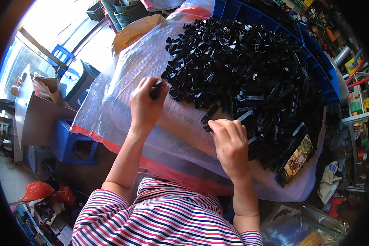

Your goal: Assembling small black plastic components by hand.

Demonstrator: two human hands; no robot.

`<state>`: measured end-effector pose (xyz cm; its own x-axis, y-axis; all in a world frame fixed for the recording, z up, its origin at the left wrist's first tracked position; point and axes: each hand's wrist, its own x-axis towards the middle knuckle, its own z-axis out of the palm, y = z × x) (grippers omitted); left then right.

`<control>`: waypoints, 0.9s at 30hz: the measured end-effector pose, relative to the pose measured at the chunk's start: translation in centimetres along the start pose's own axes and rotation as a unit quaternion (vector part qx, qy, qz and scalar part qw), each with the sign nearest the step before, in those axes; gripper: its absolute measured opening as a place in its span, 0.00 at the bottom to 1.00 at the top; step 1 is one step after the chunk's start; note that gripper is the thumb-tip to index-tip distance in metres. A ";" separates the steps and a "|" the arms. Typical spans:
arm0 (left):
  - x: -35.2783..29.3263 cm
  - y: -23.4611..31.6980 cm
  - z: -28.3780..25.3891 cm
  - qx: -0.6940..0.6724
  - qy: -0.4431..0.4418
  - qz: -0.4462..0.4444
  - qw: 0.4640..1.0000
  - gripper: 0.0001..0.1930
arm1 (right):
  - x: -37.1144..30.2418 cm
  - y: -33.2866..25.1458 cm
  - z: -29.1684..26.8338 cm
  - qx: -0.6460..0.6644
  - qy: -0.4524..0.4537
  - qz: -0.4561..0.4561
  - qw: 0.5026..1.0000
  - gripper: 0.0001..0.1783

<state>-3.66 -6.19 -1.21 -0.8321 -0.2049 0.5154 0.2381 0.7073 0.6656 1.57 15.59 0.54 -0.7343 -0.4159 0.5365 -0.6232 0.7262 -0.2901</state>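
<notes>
My left hand (146, 104) is raised over the white woven sheet, its fingers closed round a small dark piece (156, 90) whose exact kind I cannot make out. To the right, the thumb and fingers of my right hand (230, 143) pinch a short black plastic piece (208, 128) at the near edge of the heap. Beyond both hands spreads a big heap of small bent black pieces (221, 49). Longer black plastic strips (274, 123) lie in its right part, just past my right hand. A picture card (299, 159) rests on the strips at the right.
Under the heap lies the translucent white woven sheet (123, 96) with a red hem. A blue crate (322, 67) stands behind and right of the heap. Blue stools (74, 143) and a bin (82, 84) are at the left. Shelves with assorted goods (356, 106) line the right.
</notes>
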 end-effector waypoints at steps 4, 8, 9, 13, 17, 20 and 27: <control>-0.7 0.6 0.8 0.165 -0.075 -0.008 0.983 0.10 | -0.5 -0.3 -0.3 0.100 0.049 0.032 0.993 0.14; -0.7 0.7 0.7 0.124 -0.078 -0.005 0.989 0.09 | -1.3 -0.7 -0.7 0.212 0.061 0.109 0.969 0.14; -0.7 0.8 0.6 0.088 -0.065 -0.008 0.994 0.08 | -1.8 -0.8 -0.8 0.230 0.052 0.139 0.962 0.15; -1.2 1.1 0.4 -0.168 -0.108 -0.088 0.976 0.06 | -1.1 -1.2 -1.6 0.214 0.064 0.176 0.959 0.17; -1.7 4.4 0.9 -0.530 -0.255 -0.234 0.774 0.05 | -2.2 -1.0 -2.1 0.402 0.022 0.232 0.885 0.23; -2.3 5.4 1.4 -0.549 -0.290 -0.246 0.744 0.06 | -1.6 -1.2 -2.4 0.290 0.022 0.171 0.941 0.21; -3.0 6.7 1.9 -0.571 -0.319 -0.267 0.707 0.06 | -2.7 -1.4 -3.4 0.294 -0.020 0.228 0.928 0.18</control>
<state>-0.54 0.47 0.68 -0.9259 0.3690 -0.0810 -0.2504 -0.4389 0.8629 5.32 17.58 2.14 -0.9601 -0.1668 0.2245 -0.2747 0.4117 -0.8689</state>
